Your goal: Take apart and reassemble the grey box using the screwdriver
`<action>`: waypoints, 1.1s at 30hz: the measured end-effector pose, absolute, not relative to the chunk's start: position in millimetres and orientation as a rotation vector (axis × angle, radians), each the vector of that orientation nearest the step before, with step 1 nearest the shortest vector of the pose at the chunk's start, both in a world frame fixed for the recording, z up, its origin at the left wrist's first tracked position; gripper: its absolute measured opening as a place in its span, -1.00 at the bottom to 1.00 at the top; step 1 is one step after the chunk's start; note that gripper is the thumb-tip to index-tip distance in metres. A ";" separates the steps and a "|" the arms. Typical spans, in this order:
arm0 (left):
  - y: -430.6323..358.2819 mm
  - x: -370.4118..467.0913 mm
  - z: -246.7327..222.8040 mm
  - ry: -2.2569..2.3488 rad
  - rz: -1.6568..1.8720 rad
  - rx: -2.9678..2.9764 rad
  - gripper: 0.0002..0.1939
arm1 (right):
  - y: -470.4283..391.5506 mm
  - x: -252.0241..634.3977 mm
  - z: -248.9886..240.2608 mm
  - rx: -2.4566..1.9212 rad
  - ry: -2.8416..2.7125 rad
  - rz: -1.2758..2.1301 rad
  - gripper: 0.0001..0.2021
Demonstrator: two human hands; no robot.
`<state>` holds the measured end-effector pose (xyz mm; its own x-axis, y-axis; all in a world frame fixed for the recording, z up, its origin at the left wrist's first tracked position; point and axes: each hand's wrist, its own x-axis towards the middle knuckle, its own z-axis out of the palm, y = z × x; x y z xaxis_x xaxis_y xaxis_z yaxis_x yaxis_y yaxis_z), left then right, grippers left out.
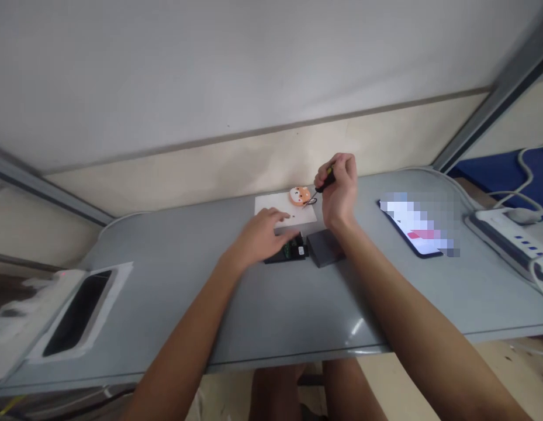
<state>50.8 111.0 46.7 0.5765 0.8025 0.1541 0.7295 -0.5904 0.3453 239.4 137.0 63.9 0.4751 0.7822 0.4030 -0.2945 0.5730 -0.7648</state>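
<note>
My right hand (341,193) is closed around a screwdriver (327,178) with a black and yellow handle. Its shaft slants down to the left, the tip close to a round orange and white dog-face trinket (300,196). That trinket sits on a white sheet of paper (265,202), where a few tiny dark bits lie, too small to name. With thumb and fingers apart, my left hand (265,237) reaches over the paper's near edge and partly covers a black casing with a green circuit board (291,251). A dark grey flat box (324,248) lies beside the casing, below my right wrist.
To the right are a lit phone (414,228), partly pixelated, and a white power strip (512,240) with cables. On the left a dark phone-like slab (78,313) rests on something white, next to another white strip (38,316). A wall (236,164) borders the grey table (175,234) behind.
</note>
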 end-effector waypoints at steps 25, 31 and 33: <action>37.2 44.7 46.4 0.898 0.420 2.560 -0.36 | 106.0 283.0 91.2 -1.944 -2.381 0.927 -0.76; 35.3 42.0 42.8 0.834 0.497 2.598 -0.32 | 110.8 279.4 82.1 -1.896 -2.355 0.878 -0.71; 48.8 41.8 50.5 0.815 0.576 2.615 -0.53 | 111.3 279.7 80.6 -1.884 -2.372 0.848 -0.72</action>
